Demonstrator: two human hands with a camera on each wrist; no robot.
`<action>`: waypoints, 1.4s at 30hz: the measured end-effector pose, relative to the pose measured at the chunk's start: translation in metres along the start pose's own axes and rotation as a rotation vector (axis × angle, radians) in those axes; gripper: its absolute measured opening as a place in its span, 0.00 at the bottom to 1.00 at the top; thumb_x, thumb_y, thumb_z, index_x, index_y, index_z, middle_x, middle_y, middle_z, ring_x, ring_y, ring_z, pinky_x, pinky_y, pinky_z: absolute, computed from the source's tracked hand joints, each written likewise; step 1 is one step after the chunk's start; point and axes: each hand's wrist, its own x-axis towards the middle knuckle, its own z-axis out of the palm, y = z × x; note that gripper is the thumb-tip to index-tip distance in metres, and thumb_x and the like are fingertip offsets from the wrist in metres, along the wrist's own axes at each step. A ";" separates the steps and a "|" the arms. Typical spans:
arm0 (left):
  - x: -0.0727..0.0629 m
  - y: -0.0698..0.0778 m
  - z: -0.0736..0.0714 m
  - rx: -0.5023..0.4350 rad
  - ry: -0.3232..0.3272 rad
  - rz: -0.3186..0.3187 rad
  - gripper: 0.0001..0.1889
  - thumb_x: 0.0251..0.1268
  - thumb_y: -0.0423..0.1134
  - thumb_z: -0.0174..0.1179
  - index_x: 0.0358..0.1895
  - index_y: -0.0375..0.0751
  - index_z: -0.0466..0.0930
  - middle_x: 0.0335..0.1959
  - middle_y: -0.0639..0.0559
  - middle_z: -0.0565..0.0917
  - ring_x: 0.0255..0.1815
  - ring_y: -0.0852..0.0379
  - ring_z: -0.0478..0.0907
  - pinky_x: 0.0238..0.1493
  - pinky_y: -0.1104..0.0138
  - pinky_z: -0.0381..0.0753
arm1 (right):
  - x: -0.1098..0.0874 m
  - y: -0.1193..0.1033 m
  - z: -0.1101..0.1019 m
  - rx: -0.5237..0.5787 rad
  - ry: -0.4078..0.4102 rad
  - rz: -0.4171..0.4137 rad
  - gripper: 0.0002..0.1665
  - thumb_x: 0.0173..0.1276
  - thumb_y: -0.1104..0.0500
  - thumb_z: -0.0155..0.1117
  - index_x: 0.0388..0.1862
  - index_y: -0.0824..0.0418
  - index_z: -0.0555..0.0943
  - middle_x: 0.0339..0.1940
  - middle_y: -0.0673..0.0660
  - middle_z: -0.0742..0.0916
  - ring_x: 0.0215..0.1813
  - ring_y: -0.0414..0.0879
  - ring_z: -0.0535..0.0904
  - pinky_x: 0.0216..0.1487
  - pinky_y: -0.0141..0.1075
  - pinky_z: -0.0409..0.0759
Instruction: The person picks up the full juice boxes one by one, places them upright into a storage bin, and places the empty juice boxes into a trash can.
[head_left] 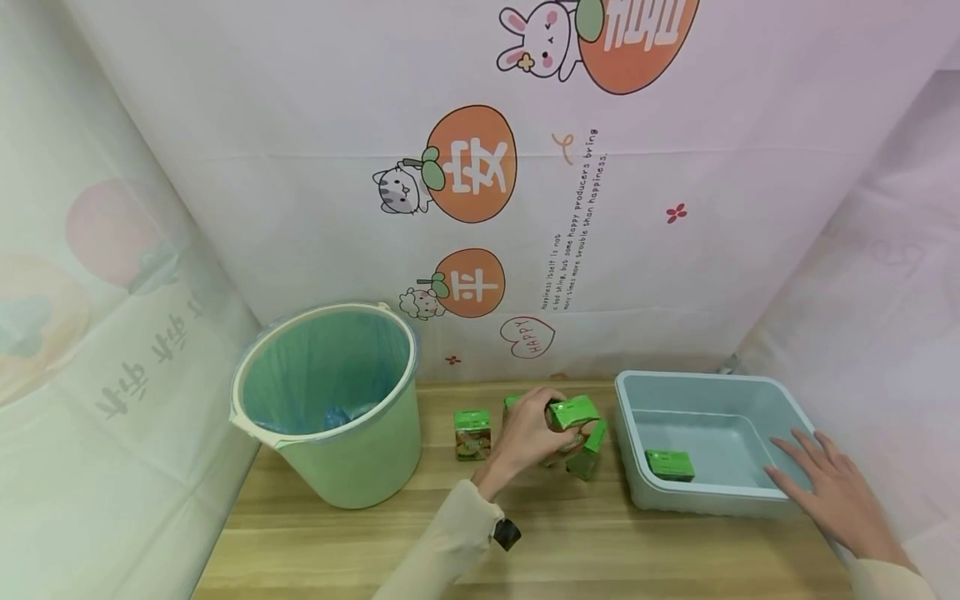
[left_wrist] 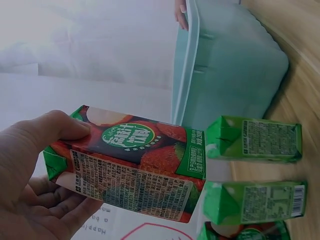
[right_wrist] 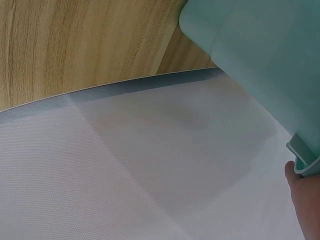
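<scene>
My left hand (head_left: pixel 525 429) grips a juice carton (left_wrist: pixel 132 160) with strawberry pictures and green ends, lifted above the table. The thumb lies on one printed face, with the other fingers around the opposite side. Close to it stand more green-topped juice cartons, one (head_left: pixel 585 460) partly behind the held carton and another (head_left: pixel 512 403) mostly hidden by the hand. A further carton (head_left: pixel 472 435) stands left of the wrist. My right hand (head_left: pixel 832 492) rests on the near right rim of a light blue plastic bin (head_left: pixel 701 492), fingers extended. One carton (head_left: pixel 670 465) lies inside that bin.
On the left of the wooden table (head_left: pixel 570 550) stands a green bucket (head_left: pixel 367 467) with a plastic liner and something blue at its bottom. White printed cloth (head_left: pixel 337 208) encloses the back and both sides.
</scene>
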 end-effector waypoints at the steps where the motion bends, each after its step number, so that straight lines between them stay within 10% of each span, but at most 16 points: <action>1: 0.002 0.001 0.001 0.000 -0.007 0.002 0.18 0.60 0.34 0.77 0.52 0.38 0.84 0.47 0.50 0.85 0.41 0.64 0.78 0.40 0.75 0.79 | 0.000 0.000 0.000 -0.002 0.000 -0.002 0.38 0.82 0.49 0.59 0.83 0.63 0.62 0.81 0.78 0.60 0.84 0.75 0.39 0.81 0.67 0.30; 42: 0.095 0.050 0.057 0.061 -0.272 0.105 0.19 0.62 0.40 0.76 0.53 0.38 0.87 0.43 0.54 0.86 0.35 0.71 0.76 0.34 0.83 0.75 | 0.001 -0.002 0.001 0.019 0.011 0.022 0.36 0.81 0.48 0.59 0.80 0.65 0.65 0.80 0.79 0.62 0.86 0.71 0.37 0.81 0.65 0.30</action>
